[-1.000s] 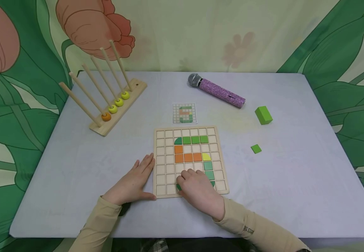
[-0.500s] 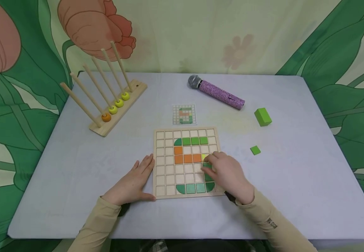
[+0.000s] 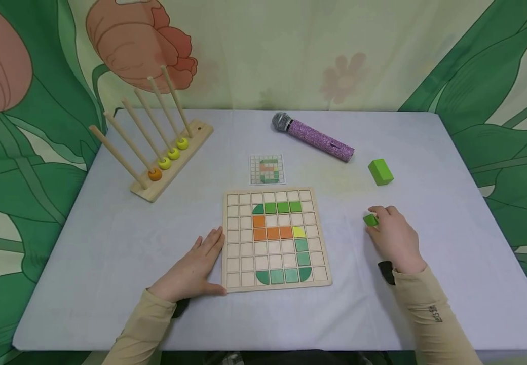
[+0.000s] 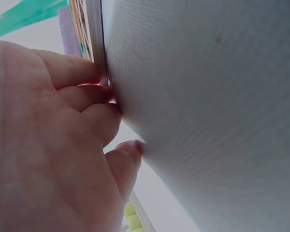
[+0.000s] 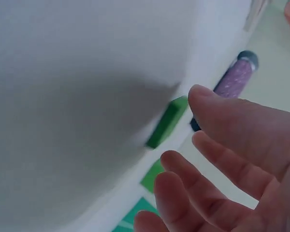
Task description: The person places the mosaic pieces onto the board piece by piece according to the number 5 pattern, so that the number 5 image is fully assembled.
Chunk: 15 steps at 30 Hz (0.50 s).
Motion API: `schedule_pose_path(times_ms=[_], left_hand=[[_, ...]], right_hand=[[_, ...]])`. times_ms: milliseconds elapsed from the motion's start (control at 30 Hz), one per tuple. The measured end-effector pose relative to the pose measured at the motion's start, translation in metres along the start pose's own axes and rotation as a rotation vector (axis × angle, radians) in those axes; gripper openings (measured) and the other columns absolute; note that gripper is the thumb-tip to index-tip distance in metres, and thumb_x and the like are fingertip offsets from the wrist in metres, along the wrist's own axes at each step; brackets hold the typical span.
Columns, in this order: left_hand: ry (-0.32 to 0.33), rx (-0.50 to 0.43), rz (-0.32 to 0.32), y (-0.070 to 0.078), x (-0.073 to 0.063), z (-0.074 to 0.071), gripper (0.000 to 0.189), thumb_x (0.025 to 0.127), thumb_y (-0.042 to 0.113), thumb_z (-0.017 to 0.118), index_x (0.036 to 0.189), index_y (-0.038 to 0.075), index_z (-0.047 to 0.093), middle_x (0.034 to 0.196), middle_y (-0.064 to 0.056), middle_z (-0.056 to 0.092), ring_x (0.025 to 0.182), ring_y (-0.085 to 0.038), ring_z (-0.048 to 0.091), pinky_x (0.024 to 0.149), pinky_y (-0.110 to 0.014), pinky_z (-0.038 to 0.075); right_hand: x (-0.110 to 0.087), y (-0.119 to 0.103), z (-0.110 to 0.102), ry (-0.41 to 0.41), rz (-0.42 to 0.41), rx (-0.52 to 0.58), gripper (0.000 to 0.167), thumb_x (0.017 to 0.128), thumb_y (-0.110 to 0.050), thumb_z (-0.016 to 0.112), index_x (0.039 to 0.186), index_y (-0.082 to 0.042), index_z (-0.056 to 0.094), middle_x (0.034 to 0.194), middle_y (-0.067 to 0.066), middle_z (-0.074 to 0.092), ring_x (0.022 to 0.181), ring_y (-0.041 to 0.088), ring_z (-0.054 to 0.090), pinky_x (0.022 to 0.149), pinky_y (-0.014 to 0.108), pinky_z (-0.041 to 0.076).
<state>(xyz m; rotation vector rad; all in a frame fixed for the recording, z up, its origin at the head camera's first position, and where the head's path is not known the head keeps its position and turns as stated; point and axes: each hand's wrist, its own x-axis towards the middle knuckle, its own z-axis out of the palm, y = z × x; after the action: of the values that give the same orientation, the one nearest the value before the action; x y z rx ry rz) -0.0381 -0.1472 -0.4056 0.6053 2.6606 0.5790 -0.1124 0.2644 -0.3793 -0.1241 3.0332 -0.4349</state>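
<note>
My left hand (image 3: 193, 267) lies flat on the table, its fingertips against the left edge of a wooden grid board (image 3: 237, 264). In the left wrist view, the fingers (image 4: 87, 96) meet the board's side. My right hand (image 3: 397, 238) is at a small green square tile (image 3: 370, 220), right of the board. Thumb and fingers reach around the tile, and in the right wrist view they stand apart, with the tile (image 5: 166, 123) close by the thumb tip. Green, orange, yellow and teal tiles on the board form a figure like a 5.
A printed pattern card (image 3: 267, 170) lies behind the board. Further back is a purple glitter microphone (image 3: 320, 139). A green block (image 3: 380, 172) sits beyond my right hand. At the back left stands a wooden peg rack (image 3: 163, 177) with an orange bead and several yellow beads.
My right hand has left the board's bottom row, passed over its right side and reached the loose green tile. My left hand stays at the board's left edge.
</note>
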Motion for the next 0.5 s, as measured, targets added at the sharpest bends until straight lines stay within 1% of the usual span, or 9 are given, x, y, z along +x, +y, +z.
schedule_pose_path(times_ms=[100, 200, 267, 367, 500], left_hand=[[-0.003, 0.003, 0.001, 0.000, 0.000, 0.001, 0.114, 0.060, 0.041, 0.084, 0.142, -0.010, 0.022, 0.152, -0.022, 0.012, 0.141, -0.035, 0.014, 0.113, -0.052, 0.018], [-0.001, 0.005, 0.001, 0.000, 0.000, 0.002, 0.114, 0.060, 0.041, 0.084, 0.142, -0.010, 0.023, 0.152, -0.022, 0.013, 0.141, -0.035, 0.014, 0.113, -0.052, 0.018], [0.001, 0.009, 0.002, -0.001, 0.000, 0.002, 0.114, 0.060, 0.041, 0.084, 0.141, -0.010, 0.023, 0.152, -0.022, 0.013, 0.141, -0.035, 0.014, 0.113, -0.052, 0.018], [0.005, 0.010, 0.004, -0.001, 0.000, 0.002, 0.114, 0.060, 0.041, 0.084, 0.141, -0.010, 0.023, 0.152, -0.023, 0.014, 0.141, -0.035, 0.015, 0.113, -0.052, 0.019], [0.007, 0.008, 0.006, -0.001, -0.001, 0.002, 0.114, 0.060, 0.041, 0.084, 0.141, -0.010, 0.023, 0.152, -0.022, 0.013, 0.141, -0.035, 0.014, 0.113, -0.051, 0.018]], right_hand=[[0.001, 0.012, 0.001, -0.040, 0.001, 0.003, 0.047, 0.082, -0.009, 0.065, 0.125, 0.000, 0.050, 0.099, 0.025, 0.052, 0.070, 0.029, 0.055, 0.048, 0.032, 0.042], [0.002, 0.017, 0.000, -0.080, -0.021, 0.005, 0.047, 0.083, -0.007, 0.063, 0.128, -0.004, 0.050, 0.095, 0.023, 0.049, 0.064, 0.024, 0.050, 0.046, 0.029, 0.038], [0.003, 0.017, -0.001, -0.098, -0.041, 0.002, 0.044, 0.083, -0.007, 0.063, 0.126, -0.005, 0.053, 0.093, 0.022, 0.049, 0.063, 0.022, 0.048, 0.046, 0.028, 0.037], [0.005, 0.016, -0.003, -0.105, -0.058, -0.016, 0.037, 0.083, -0.008, 0.065, 0.119, -0.003, 0.058, 0.091, 0.020, 0.050, 0.063, 0.021, 0.047, 0.047, 0.028, 0.038], [0.007, 0.016, -0.005, -0.103, -0.054, -0.035, 0.032, 0.081, -0.010, 0.067, 0.111, 0.000, 0.061, 0.089, 0.019, 0.052, 0.066, 0.022, 0.049, 0.049, 0.029, 0.040]])
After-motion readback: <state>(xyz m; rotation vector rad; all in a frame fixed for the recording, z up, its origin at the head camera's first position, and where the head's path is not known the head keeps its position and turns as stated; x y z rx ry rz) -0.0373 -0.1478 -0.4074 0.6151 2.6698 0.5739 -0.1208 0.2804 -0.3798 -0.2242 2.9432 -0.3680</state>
